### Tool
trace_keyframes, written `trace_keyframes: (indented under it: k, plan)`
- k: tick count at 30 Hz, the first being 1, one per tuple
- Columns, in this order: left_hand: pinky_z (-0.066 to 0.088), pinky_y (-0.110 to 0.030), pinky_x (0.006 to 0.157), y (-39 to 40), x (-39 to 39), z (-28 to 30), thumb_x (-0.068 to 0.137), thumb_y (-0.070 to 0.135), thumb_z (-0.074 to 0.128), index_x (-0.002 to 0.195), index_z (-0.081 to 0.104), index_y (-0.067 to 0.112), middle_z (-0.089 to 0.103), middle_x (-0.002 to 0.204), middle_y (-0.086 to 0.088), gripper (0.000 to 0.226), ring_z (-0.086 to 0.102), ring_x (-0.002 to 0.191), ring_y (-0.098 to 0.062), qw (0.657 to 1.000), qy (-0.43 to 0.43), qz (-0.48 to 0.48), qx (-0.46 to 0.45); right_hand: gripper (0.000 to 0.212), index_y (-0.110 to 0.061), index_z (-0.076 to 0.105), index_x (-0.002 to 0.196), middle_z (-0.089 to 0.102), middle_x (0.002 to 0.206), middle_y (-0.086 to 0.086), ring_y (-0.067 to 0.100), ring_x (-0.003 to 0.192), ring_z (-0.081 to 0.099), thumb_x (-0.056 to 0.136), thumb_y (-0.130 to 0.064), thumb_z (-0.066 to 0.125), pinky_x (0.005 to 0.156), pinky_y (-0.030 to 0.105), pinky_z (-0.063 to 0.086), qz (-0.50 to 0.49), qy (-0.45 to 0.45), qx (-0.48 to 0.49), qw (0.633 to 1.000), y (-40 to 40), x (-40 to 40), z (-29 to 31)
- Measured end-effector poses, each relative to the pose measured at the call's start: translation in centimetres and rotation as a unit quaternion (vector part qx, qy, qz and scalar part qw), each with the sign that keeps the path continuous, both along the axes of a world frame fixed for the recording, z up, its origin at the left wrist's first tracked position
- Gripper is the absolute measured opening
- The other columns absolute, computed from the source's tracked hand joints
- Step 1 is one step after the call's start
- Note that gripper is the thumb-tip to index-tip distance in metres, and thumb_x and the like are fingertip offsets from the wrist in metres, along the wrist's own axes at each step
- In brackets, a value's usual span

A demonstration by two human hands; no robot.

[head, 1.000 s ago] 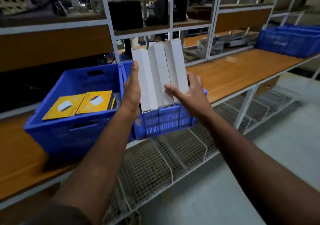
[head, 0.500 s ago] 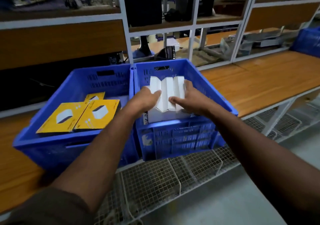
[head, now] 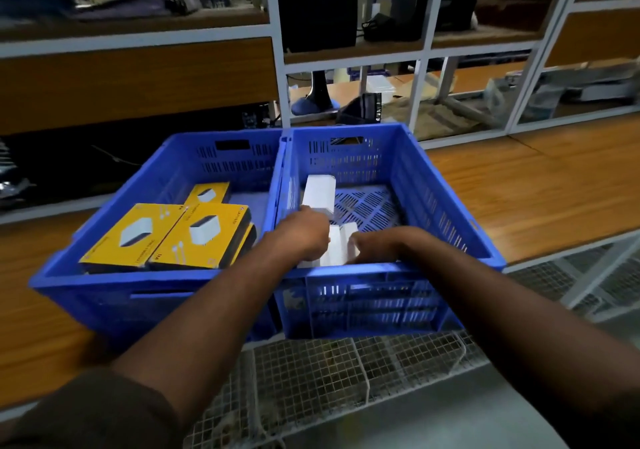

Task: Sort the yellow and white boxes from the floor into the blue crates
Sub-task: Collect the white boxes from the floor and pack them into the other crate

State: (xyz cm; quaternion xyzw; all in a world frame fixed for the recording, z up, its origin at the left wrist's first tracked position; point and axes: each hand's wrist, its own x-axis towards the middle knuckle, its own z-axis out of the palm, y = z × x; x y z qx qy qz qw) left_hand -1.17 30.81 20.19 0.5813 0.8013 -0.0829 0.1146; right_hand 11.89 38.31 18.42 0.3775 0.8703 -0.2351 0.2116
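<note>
white boxes (head: 338, 246) sit low at the near wall of the right blue crate (head: 446, 206) as our left hand (head: 304, 232) and right hand (head: 375, 244) press in on the bundle from both sides. how far our fingers curl, we cannot tell. we should set them flat before letting go, clear of the yellow boxes (head: 166, 237) next door.

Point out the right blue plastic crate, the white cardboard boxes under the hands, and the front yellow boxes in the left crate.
Right blue plastic crate (head: 446, 206): head view, inner right wall.
White cardboard boxes (head: 337, 246): head view, top faces between the hands.
Front yellow boxes (head: 204, 232): head view, printed lid of the right-hand one.
</note>
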Motion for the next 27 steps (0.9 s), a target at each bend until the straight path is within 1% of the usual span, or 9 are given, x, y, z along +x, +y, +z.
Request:
trace_keyframes:
  k: [3,7,11,13,15,18,21,24,27]
  plan:
    - [0.042,-0.035,0.075,0.0,0.0,-0.5,0.104,0.02,0.05,0.12,0.063,0.006,0.06,0.127,-0.016,0.025,0.061,0.108,-0.031,0.999,0.039,-0.032,-0.001,0.064,-0.012,0.039,0.142,0.048,0.146,0.009,0.026,0.126,0.05,0.094,-0.051,0.058,0.103,0.038,0.039,0.024,-0.018,-0.002,1.0,0.2,-0.4,-0.1]
    - [0.041,-0.035,0.072,0.0,0.1,-1.0,0.103,0.02,0.053,0.108,0.061,0.008,0.064,0.118,-0.014,0.016,0.058,0.094,-0.03,0.999,0.032,-0.022,0.023,0.064,-0.012,0.041,0.138,0.053,0.14,0.01,0.029,0.119,0.054,0.092,-0.054,0.057,0.1,0.041,0.044,0.035,-0.015,0.016,0.999,0.4,-0.3,0.0]
    - [0.039,-0.034,0.074,0.0,0.3,-1.3,0.103,0.032,0.053,0.123,0.059,0.013,0.064,0.123,-0.013,0.029,0.06,0.107,-0.033,0.994,-0.013,-0.007,0.109,0.049,-0.006,0.056,0.127,0.065,0.124,0.013,0.026,0.098,0.06,0.097,-0.045,0.056,0.081,0.031,0.048,0.018,0.039,0.078,0.996,0.7,0.0,-0.1]
    - [0.044,-0.035,0.075,0.1,0.5,-1.5,0.101,0.041,0.052,0.13,0.059,0.021,0.066,0.126,-0.008,0.035,0.062,0.109,-0.031,0.989,-0.024,-0.001,0.149,0.049,-0.01,0.055,0.127,0.065,0.123,0.011,0.027,0.1,0.061,0.096,-0.048,0.055,0.083,0.033,0.048,-0.02,0.087,0.141,0.986,0.8,0.5,0.2]
    - [0.049,-0.037,0.082,0.0,1.0,-1.6,0.1,0.046,0.053,0.134,0.058,0.025,0.066,0.128,-0.003,0.04,0.062,0.113,-0.027,0.981,-0.041,0.011,0.189,0.051,-0.015,0.054,0.128,0.064,0.124,0.009,0.028,0.109,0.06,0.094,-0.053,0.053,0.086,0.038,0.049,-0.064,0.146,0.181,0.971,0.9,1.2,0.2]
    - [0.052,-0.038,0.088,-0.4,2.4,-1.4,0.099,0.047,0.056,0.13,0.061,0.023,0.068,0.123,0.003,0.04,0.063,0.111,-0.02,0.958,-0.11,0.036,0.26,0.053,-0.018,0.054,0.129,0.066,0.121,0.005,0.026,0.109,0.061,0.094,-0.058,0.05,0.085,0.039,0.051,-0.106,0.215,0.206,0.949,0.4,2.5,0.2]
    - [0.054,-0.036,0.087,-0.8,4.0,-1.3,0.098,0.047,0.058,0.122,0.065,0.024,0.072,0.113,0.008,0.034,0.066,0.103,-0.014,0.931,-0.156,0.037,0.328,0.044,-0.021,0.059,0.124,0.07,0.116,0.0,0.023,0.105,0.064,0.094,-0.052,0.053,0.081,0.037,0.052,-0.146,0.293,0.238,0.914,-0.4,4.3,0.2]
    - [0.057,-0.033,0.082,-1.2,5.6,-1.0,0.097,0.044,0.061,0.118,0.067,0.025,0.073,0.103,0.011,0.03,0.068,0.092,-0.006,0.895,-0.2,0.023,0.398,0.03,-0.021,0.065,0.114,0.073,0.102,-0.004,0.017,0.093,0.067,0.094,-0.043,0.057,0.072,0.033,0.052,-0.176,0.383,0.27,0.866,-1.7,5.8,0.3]
    - [0.058,-0.032,0.078,-1.3,7.1,-1.0,0.096,0.041,0.063,0.115,0.067,0.025,0.071,0.095,0.014,0.025,0.065,0.083,-0.001,0.874,-0.227,-0.001,0.43,0.022,-0.022,0.066,0.105,0.07,0.097,-0.006,0.013,0.087,0.065,0.094,-0.039,0.058,0.072,0.036,0.053,-0.209,0.444,0.299,0.818,-3.0,7.1,-0.1]
